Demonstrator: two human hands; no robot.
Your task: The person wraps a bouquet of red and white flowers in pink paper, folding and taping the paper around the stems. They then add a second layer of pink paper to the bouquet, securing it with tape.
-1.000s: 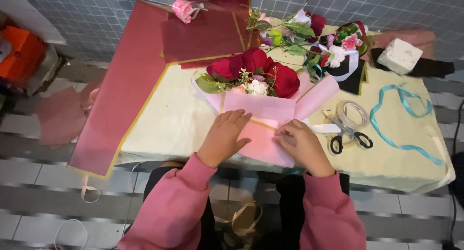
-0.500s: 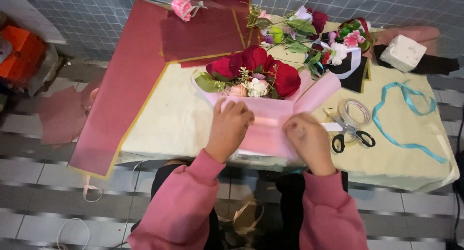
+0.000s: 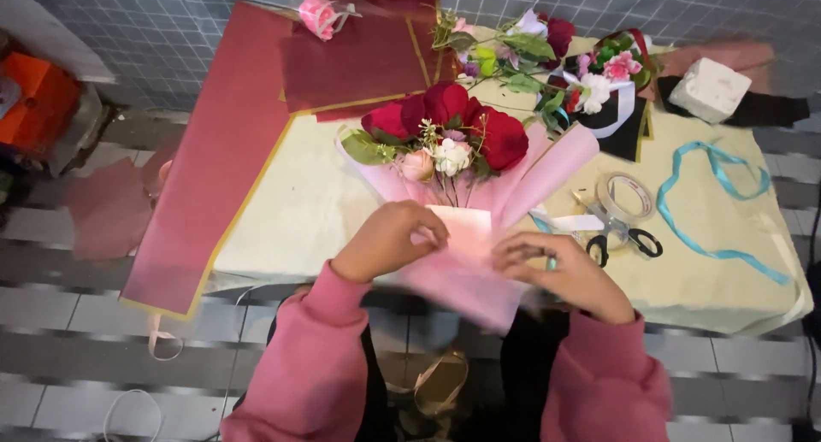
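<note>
Fingers [image 3: 425,234] of left hand [image 3: 389,241] curl shut, pinching the pale pink wrapping paper [image 3: 466,237] w/ right hand [image 3: 560,271] gripping its right fold, fingers closed. Paper wraps the bouquet of dark red roses [image 3: 445,121], lying at near edge of cream-covered table [image 3: 291,211]. Black-handled scissors [image 3: 620,237] & clear tape roll [image 3: 626,194] just right of the hands; long maroon gold-edged paper sheet [image 3: 214,160] at left.
</note>
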